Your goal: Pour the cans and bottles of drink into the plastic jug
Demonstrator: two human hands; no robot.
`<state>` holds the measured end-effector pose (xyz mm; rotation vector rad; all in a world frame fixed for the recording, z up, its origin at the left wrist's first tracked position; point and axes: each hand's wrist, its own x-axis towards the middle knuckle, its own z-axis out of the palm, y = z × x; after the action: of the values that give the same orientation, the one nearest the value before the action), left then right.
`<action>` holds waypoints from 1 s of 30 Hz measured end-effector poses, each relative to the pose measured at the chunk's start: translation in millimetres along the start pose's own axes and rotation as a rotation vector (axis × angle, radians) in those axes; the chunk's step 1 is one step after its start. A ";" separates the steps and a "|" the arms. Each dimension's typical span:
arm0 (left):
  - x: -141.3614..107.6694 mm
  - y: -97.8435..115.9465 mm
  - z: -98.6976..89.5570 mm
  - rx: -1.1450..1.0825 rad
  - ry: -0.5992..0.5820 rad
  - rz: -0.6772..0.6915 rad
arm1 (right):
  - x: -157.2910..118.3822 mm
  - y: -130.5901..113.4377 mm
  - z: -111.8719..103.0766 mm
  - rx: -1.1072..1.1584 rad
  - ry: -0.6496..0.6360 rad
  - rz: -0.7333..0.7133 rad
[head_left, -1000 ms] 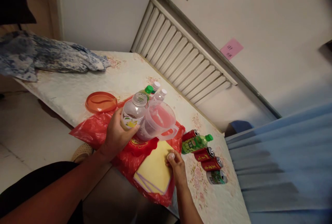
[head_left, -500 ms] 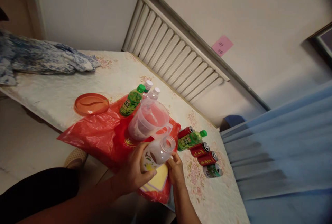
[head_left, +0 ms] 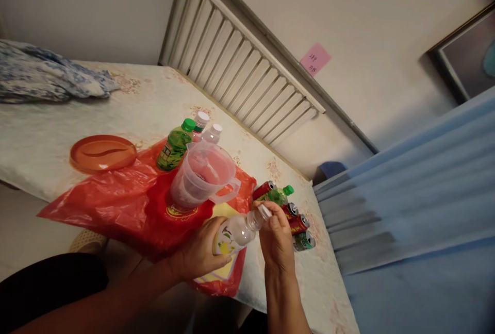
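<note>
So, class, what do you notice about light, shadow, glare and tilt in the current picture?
Head view: dim light, with pale glare on the red bag; head view again: dark shadow patches on the blue curtain; also head view: the radiator slants, and the top-right corner darkens.

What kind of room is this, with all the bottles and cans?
It looks like a room in someone's home, though I can't be sure. There's a radiator on the wall, a long blue curtain, and a flowered cover under the bottles.
</note>
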<state>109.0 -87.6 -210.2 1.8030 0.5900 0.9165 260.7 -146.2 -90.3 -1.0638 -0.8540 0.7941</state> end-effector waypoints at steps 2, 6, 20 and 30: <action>2.9 -1.3 2.0 -0.005 -0.017 -0.005 | -3.0 1.0 -1.2 -0.055 -0.007 -0.005; 6.0 -0.8 2.5 0.003 -0.022 0.012 | -6.1 5.5 -6.5 -0.127 0.019 0.000; 9.5 9.1 -0.2 0.060 -0.022 0.020 | -6.8 15.6 -11.3 -0.228 0.119 -0.021; 11.7 12.1 -0.8 0.038 -0.022 0.047 | -16.2 26.8 -6.6 -0.511 0.355 -0.144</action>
<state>115.2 -83.3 -195.1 1.8655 0.5565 0.9216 255.6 -155.2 -120.5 -1.5196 -0.8325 0.2487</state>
